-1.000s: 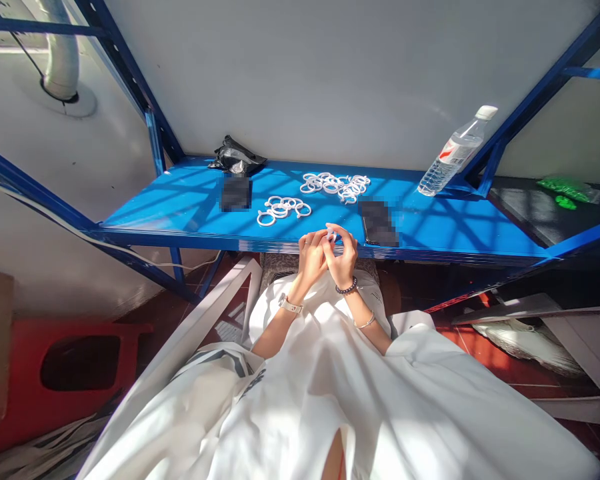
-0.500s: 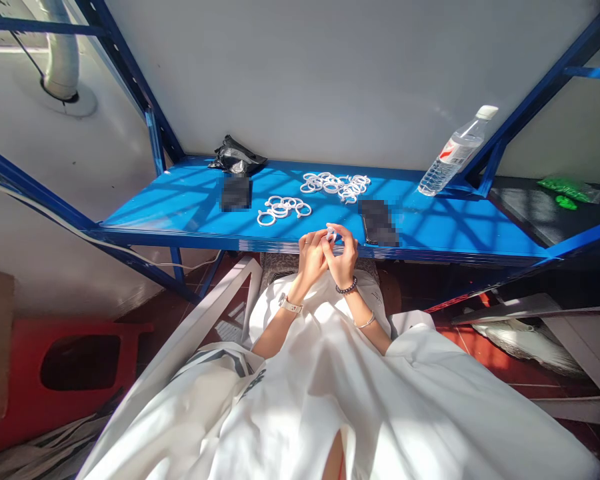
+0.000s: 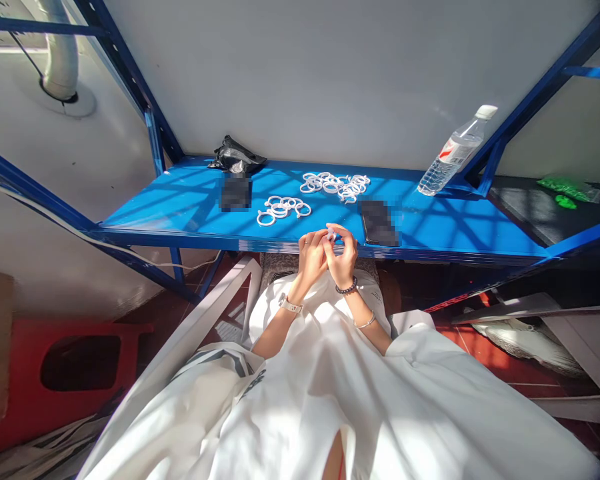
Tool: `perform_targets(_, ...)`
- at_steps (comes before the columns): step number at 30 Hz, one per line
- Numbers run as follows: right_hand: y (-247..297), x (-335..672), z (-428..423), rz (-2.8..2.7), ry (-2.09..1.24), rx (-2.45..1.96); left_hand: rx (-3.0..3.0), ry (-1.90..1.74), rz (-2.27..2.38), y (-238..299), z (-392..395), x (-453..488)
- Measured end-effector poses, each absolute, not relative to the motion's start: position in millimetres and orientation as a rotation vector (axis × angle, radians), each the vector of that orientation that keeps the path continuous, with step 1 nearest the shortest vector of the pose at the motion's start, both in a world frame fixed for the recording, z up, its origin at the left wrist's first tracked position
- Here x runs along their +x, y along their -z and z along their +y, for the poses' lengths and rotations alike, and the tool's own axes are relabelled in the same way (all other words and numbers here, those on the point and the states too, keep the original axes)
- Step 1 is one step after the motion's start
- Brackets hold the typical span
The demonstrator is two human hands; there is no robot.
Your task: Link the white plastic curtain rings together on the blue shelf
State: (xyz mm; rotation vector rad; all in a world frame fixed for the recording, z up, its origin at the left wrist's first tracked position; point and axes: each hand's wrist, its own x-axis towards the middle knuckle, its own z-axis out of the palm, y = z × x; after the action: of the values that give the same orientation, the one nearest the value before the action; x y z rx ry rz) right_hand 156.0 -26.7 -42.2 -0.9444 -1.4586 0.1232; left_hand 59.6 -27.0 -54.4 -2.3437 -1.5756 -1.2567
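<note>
My left hand [image 3: 312, 253] and my right hand [image 3: 343, 255] meet at the front edge of the blue table, fingers bent and closed together. Pinched between their fingertips is what looks like a white plastic ring [image 3: 331, 236]; the fingers cover most of it. Just beyond my hands, to the left, lies a small group of white curtain rings [image 3: 279, 210], some overlapping. Farther back is a larger pile of the same white rings [image 3: 330, 181], each with a small eyelet where that detail shows.
A dark phone [image 3: 379, 223] lies right of my hands. Farther right, a clear water bottle [image 3: 453, 152] stands near the blue frame. At the back left are a crumpled black plastic bag [image 3: 236, 157] and a dark blurred rectangle [image 3: 235, 193]. The blue table [image 3: 155, 203] meets a grey wall behind.
</note>
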Motion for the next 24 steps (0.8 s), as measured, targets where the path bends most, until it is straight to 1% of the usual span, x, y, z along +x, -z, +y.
perform_targets(14, 39.9, 155.7, -26.9, -1.357, -0.259, -0.839, -2.327, 1.269, -1.562, 57.2, -26.9, 60.4)
perform_targets(24, 43.1, 156.8, -25.6, -1.340, -0.278, -0.829, -2.322, 1.286, -1.576, 54.6, -28.3, 61.3)
